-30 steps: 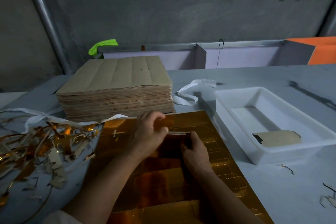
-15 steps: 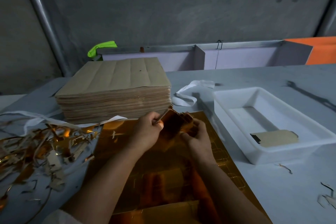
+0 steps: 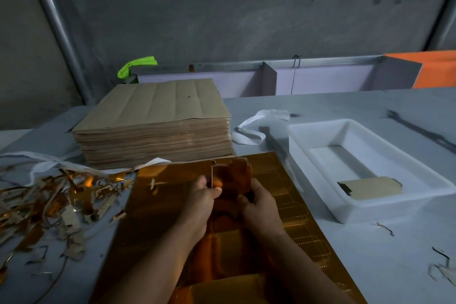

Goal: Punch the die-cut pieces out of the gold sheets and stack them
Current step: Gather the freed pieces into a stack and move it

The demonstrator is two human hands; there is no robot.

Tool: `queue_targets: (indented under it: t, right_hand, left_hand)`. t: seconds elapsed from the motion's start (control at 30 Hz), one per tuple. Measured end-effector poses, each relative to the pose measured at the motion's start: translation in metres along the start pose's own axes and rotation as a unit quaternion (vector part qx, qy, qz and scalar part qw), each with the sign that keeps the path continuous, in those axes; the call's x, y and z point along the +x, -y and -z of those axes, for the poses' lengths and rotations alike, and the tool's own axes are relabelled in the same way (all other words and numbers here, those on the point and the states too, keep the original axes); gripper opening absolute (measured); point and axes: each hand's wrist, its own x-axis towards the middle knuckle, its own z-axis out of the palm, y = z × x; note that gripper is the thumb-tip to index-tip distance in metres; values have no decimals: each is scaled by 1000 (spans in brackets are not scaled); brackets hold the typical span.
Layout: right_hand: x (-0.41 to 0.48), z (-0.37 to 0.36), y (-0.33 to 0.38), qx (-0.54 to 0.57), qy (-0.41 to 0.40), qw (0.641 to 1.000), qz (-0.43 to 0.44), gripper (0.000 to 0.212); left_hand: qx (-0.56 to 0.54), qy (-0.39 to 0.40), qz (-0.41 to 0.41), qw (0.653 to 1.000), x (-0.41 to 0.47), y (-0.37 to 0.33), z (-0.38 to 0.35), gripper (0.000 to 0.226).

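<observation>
A shiny gold die-cut sheet (image 3: 278, 180) lies flat on the table in front of me. Above it I hold a small bundle of punched gold pieces (image 3: 232, 175) upright on edge. My left hand (image 3: 201, 201) pinches the bundle's left side with thumb and fingers. My right hand (image 3: 259, 205) grips its right side from below. A tall stack of brown-backed sheets (image 3: 158, 118) stands behind the gold sheet. One punched piece (image 3: 370, 187) lies brown side up in the white tray (image 3: 308, 140) at the right.
A heap of gold and brown offcut strips (image 3: 54, 202) covers the table at the left. White straps (image 3: 256, 126) lie behind the sheet. A few scraps (image 3: 441, 269) lie near the right edge. A low partition (image 3: 320, 76) runs along the back.
Both hands lifted the punched pieces off the flat sheet and now hold them upright as a bundle, squared between the hands. The view has shifted slightly.
</observation>
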Motion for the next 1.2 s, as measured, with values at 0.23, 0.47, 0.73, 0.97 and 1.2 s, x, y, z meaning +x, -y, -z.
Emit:
queue_targets:
  t: [0.23,0.47,0.73,0.97,1.2]
  right_hand:
    - [-1,-2,-9,2,-8,1000,-10,32]
    - [0,-2,-12,5,-16,1000,-11,33]
    - [0,1,-5,18,5,1000,-25,33]
    - [3,8,12,124,33,991,-45,13]
    - [6,14,18,224,23,970,-92,19]
  left_hand:
    - [31,-1,-10,999,-2,5,-4,20]
    - [67,-6,-57,996,-4,1,-7,24]
    - [123,-3,-116,986,-3,-10,-10,20]
    - [23,-47,-4,999,7,-18,-1,35]
    - [-79,-3,86,993,4,-19,7,20]
